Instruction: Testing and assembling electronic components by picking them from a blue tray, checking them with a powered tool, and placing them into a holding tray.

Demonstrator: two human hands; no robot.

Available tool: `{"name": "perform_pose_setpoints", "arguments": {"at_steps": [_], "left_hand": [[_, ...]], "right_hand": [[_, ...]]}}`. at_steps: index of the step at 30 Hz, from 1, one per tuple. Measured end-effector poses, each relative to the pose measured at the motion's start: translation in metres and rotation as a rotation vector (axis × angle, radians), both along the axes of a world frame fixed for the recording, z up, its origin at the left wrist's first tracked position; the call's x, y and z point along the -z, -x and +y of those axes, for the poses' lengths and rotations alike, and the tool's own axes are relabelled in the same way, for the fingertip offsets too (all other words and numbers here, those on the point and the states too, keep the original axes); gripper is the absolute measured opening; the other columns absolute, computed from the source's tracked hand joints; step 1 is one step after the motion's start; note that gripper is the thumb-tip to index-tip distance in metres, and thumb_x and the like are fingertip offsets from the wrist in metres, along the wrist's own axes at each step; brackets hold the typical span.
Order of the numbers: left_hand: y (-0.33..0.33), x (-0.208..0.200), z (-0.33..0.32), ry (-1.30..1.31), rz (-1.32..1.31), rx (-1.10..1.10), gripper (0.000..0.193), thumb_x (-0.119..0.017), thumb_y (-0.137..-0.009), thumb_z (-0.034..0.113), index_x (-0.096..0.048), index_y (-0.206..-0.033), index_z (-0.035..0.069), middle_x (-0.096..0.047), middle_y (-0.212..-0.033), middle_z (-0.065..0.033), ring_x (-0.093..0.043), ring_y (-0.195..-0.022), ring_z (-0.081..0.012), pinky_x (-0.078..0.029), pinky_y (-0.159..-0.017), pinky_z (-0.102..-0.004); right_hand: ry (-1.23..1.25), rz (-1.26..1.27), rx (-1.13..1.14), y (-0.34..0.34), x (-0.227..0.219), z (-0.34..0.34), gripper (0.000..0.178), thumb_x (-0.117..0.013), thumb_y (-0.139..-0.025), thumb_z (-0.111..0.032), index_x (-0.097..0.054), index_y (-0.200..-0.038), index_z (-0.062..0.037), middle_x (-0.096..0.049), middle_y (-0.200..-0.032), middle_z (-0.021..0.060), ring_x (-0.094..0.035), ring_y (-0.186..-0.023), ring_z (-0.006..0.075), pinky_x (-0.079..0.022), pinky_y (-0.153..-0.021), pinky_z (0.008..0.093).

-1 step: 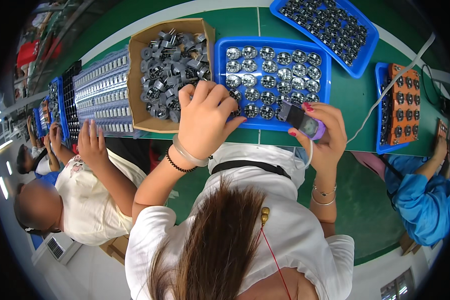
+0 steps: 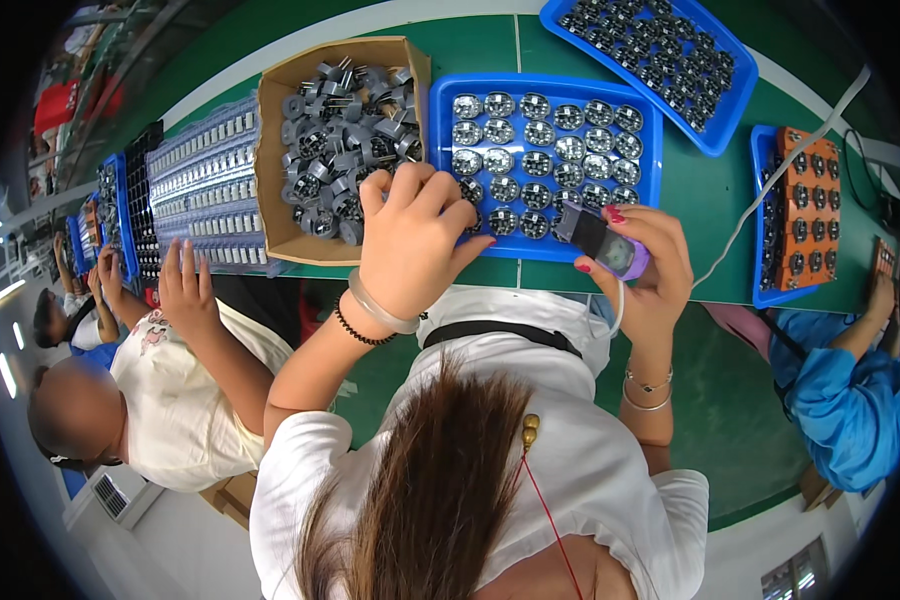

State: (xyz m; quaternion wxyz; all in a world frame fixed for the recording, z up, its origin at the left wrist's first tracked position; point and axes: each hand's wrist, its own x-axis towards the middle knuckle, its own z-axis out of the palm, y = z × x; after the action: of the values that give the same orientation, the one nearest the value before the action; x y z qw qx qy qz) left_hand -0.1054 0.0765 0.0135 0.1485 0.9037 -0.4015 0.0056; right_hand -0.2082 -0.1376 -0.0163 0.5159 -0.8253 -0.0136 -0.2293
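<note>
My left hand (image 2: pixel 410 235) reaches over the near left corner of a blue tray (image 2: pixel 650 140) that holds rows of round silver parts (image 2: pixel 540 160). Its fingers curl down at the seam between this tray and a cardboard box (image 2: pixel 270 170); whatever is under the fingertips is hidden. My right hand (image 2: pixel 655 270) is at the tray's near right edge and grips a small purple and black hand-held device (image 2: pixel 610 245). A white cable (image 2: pixel 770 185) runs from the device to the far right.
The cardboard box is full of grey plug-like parts (image 2: pixel 340 130). A second blue tray (image 2: pixel 735 85) of dark parts lies far right, and an orange board (image 2: pixel 808 205) sits in another blue tray. Clear strip trays (image 2: pixel 205 185) lie left. Co-workers' hands (image 2: pixel 185 285) and a blue sleeve (image 2: pixel 850 395) flank me.
Almost nothing: my left hand has shifted a hair to the right over the tray corner. My right hand and the device are unmoved.
</note>
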Motion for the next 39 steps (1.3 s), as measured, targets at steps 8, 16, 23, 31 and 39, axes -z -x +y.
{"name": "perform_pose_setpoints", "arguments": {"at_steps": [8,16,23,31,39], "left_hand": [[0.006,0.014,-0.003,-0.049,-0.077,0.0,0.014,-0.076,-0.065,0.019,-0.065,-0.07,0.012,-0.054,-0.084,0.0008,-0.05,-0.098,-0.0216,-0.03,-0.087,-0.0429],[0.0,-0.002,0.002,-0.1,-0.074,0.038,0.012,-0.073,-0.066,0.016,-0.065,-0.073,0.01,-0.055,-0.087,0.0,-0.05,-0.101,-0.0223,-0.031,-0.089,-0.0439],[-0.002,-0.001,0.004,-0.129,-0.055,0.049,0.011,-0.072,-0.068,0.016,-0.065,-0.075,0.011,-0.056,-0.09,0.0015,-0.049,-0.107,-0.0215,-0.031,-0.091,-0.0448],[-0.002,0.001,0.007,-0.137,-0.066,0.085,0.009,-0.071,-0.069,0.014,-0.065,-0.075,0.012,-0.057,-0.091,0.0018,-0.049,-0.111,-0.0219,-0.031,-0.093,-0.0468],[-0.01,-0.016,0.012,-0.019,-0.049,0.099,0.01,-0.072,-0.067,0.014,-0.064,-0.074,0.013,-0.057,-0.091,0.0014,-0.05,-0.11,-0.0225,-0.033,-0.092,-0.0457]], "right_hand": [[-0.001,-0.002,-0.031,-0.003,-0.005,0.007,0.048,-0.086,-0.059,-0.006,-0.063,-0.101,-0.0012,-0.06,-0.103,0.0129,-0.06,-0.097,0.0249,-0.051,-0.082,0.0338],[0.02,0.062,-0.12,-0.013,-0.01,0.015,0.045,-0.086,-0.06,-0.008,-0.065,-0.099,-0.0017,-0.063,-0.099,0.0112,-0.06,-0.095,0.0255,-0.051,-0.082,0.0335],[-0.757,0.538,-0.454,-0.023,-0.017,0.029,0.032,-0.066,-0.083,-0.003,-0.049,-0.111,-0.0036,-0.054,-0.126,0.0154,-0.06,-0.087,0.0115,-0.051,-0.071,0.0262],[-0.645,0.878,-0.698,-0.04,-0.013,0.032,0.028,-0.064,-0.087,-0.009,-0.05,-0.111,-0.0039,-0.04,-0.14,0.0224,-0.058,-0.067,0.0081,-0.049,-0.057,0.022],[-0.559,0.502,-0.449,-0.033,-0.014,0.019,0.037,-0.068,-0.082,-0.002,-0.05,-0.114,-0.0051,-0.052,-0.128,0.0164,-0.06,-0.088,0.0121,-0.051,-0.072,0.0237]]}}
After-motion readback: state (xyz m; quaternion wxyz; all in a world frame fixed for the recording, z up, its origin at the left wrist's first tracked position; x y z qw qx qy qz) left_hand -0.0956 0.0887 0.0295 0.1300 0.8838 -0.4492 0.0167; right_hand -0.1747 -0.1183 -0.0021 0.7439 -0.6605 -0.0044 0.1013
